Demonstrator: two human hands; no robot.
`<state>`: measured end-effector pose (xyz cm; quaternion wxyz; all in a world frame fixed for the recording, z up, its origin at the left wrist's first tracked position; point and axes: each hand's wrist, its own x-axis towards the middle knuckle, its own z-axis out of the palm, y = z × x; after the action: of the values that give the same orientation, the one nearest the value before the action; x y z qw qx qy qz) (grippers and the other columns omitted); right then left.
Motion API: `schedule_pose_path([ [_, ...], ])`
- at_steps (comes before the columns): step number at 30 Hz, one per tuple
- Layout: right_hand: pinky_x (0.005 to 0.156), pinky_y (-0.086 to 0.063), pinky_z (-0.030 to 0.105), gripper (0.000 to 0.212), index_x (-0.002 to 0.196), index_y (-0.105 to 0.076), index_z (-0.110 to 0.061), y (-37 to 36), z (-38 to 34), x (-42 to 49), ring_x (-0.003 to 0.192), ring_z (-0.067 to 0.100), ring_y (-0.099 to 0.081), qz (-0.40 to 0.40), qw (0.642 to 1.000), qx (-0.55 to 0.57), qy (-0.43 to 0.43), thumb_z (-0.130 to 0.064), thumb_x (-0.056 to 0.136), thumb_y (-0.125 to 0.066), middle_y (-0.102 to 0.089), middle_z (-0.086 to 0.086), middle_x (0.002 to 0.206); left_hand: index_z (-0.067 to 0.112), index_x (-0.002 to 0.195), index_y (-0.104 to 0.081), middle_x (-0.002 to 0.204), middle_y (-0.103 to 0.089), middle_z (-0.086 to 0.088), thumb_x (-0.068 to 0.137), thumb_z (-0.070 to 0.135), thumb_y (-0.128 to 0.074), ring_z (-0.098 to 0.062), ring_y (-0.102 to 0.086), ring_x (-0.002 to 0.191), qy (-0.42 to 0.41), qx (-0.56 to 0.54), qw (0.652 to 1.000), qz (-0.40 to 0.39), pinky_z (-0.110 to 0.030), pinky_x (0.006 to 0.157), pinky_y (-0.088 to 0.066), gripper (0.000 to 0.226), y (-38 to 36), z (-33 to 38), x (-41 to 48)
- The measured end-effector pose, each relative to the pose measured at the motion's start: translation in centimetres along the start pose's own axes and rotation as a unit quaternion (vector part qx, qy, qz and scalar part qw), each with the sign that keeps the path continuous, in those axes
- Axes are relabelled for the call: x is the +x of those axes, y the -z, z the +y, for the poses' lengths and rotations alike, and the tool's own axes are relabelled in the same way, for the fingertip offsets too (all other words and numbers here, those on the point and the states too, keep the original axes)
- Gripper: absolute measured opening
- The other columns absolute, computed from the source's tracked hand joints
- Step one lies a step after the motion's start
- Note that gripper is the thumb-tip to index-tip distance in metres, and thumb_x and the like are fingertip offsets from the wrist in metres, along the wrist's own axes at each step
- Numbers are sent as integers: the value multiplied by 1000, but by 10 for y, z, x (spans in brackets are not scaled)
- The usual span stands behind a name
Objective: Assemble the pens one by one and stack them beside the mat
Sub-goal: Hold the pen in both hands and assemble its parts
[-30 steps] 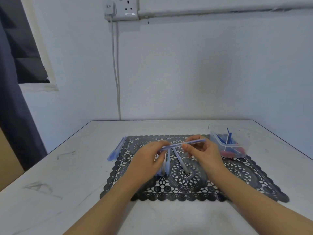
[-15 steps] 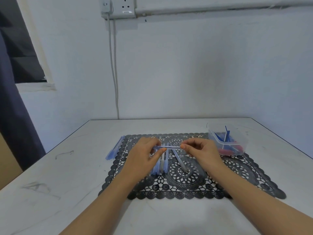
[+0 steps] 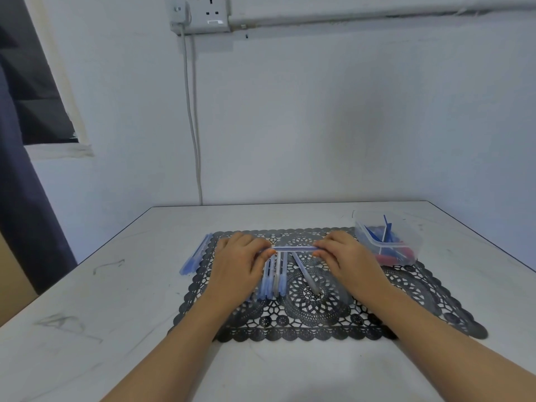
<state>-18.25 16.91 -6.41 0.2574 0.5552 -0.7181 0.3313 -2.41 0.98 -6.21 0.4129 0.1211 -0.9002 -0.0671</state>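
Observation:
A blue pen [image 3: 293,248] lies level between my two hands, just above the black lace mat [image 3: 319,309]. My left hand [image 3: 236,265] pinches its left end and my right hand [image 3: 346,259] pinches its right end. Under the hands, several loose pale-blue pen barrels [image 3: 274,278] lie side by side on the mat, and one more barrel [image 3: 306,275] slants to their right. A small stack of assembled blue pens [image 3: 195,255] lies on the table along the mat's left edge.
A clear plastic tub [image 3: 403,242] with blue and red pen parts stands on the mat's far right corner. The white table [image 3: 101,314] ends at the wall behind. A dark curtain [image 3: 23,198] hangs at the left.
The held pen has gone from tilted up at the right to level and a little lower. Both hands have closed in on its ends.

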Motion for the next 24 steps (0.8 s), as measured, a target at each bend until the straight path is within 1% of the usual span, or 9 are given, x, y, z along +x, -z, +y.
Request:
schedule_pose_path([
  [3,62,-45,14,16,84,-73,-9,2,-3,0,63,12,-61,26,999,-25,19,-24,80,-68,-65,0,76,27,86,-62,79,-55,16,91,41,-35,-7,-43,79,9,60,998,1,-32,77,-30,31,-3,0,-2],
  [6,60,-50,18,31,82,-73,-9,5,-5,-1,63,11,-60,48,998,-18,46,-32,84,-54,-65,1,74,27,85,-59,77,-50,17,92,40,-32,-7,-37,78,17,75,997,-7,-33,76,-29,30,-5,1,-3],
  [8,62,-51,19,28,82,-73,-6,6,-6,-1,65,13,-60,57,996,-13,62,-28,84,-55,-65,3,75,26,85,-59,76,-46,19,92,40,-30,-8,-35,78,21,73,997,-11,-33,77,-28,33,-5,1,-2],
  [11,66,-51,22,8,82,-71,-1,7,-4,-1,68,16,-60,67,993,-27,89,-5,75,-73,-65,6,76,25,84,-57,75,-43,20,94,40,-29,-10,-35,80,31,65,996,-45,-32,80,-25,33,-2,3,-1],
  [13,68,-51,23,14,82,-70,1,8,-5,-1,70,18,-60,65,992,-29,105,6,69,-75,-64,7,78,26,76,-50,68,-43,18,98,33,-35,-13,-36,80,55,42,994,-86,-32,85,-26,28,-2,4,0],
  [16,71,-50,22,11,85,-71,2,9,-4,0,71,17,-61,79,990,-16,113,-2,75,-68,-64,8,79,29,65,-33,58,-39,14,99,30,-36,-17,-39,78,67,9,993,-100,-33,90,-28,35,-2,6,-1],
  [20,76,-49,17,28,96,-71,-3,6,-5,-1,75,12,-60,59,995,67,49,-25,86,-58,-64,5,84,28,78,-47,71,-47,16,93,42,-22,-13,-37,78,44,39,996,-68,-30,82,-25,32,-2,3,-1],
  [22,76,-49,18,27,97,-71,-3,5,-5,-1,77,11,-60,44,994,88,41,-24,88,-56,-64,5,85,26,83,-55,74,-46,18,91,45,-19,-12,-36,78,30,50,997,-47,-29,78,-23,42,-2,1,0],
  [24,77,-49,18,15,95,-71,-3,4,-4,-1,77,12,-61,40,995,86,42,-12,85,-64,-64,5,86,23,84,-58,75,-45,18,90,46,-19,-11,-35,79,22,60,997,-41,-29,76,-22,46,-2,0,0],
])
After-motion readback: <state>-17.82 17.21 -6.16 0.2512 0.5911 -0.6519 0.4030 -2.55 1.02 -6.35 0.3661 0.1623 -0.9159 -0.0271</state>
